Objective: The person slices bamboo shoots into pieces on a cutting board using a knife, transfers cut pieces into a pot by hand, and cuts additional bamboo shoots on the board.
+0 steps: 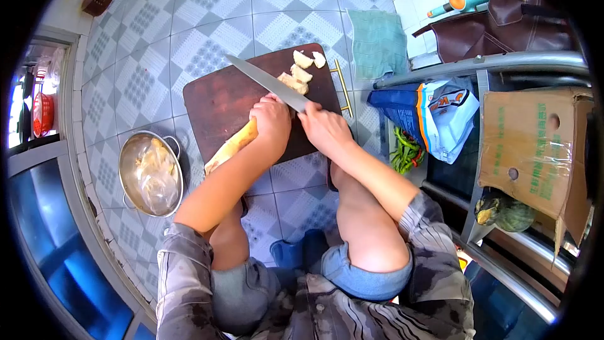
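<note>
A dark brown cutting board (220, 102) lies low in front of me. My left hand (272, 119) is wrapped round a long pale yellow root-like vegetable (234, 145) that slants over the board's near edge. The handle end of a large knife (267, 80) is in my right hand (324, 127), whose fingers are closed. The blade points to the upper left and passes just beyond my left fingers, hiding part of the board. Several pale cut chunks (301, 73) lie on the board's far right, some against the blade.
A metal pot (124, 173) with a plastic bag inside stands on the tiled floor at left. At right are a green cloth (379, 44), a blue and white bag (434, 119), green peppers (406, 151), a cardboard box (525, 145) and a metal rack (440, 74).
</note>
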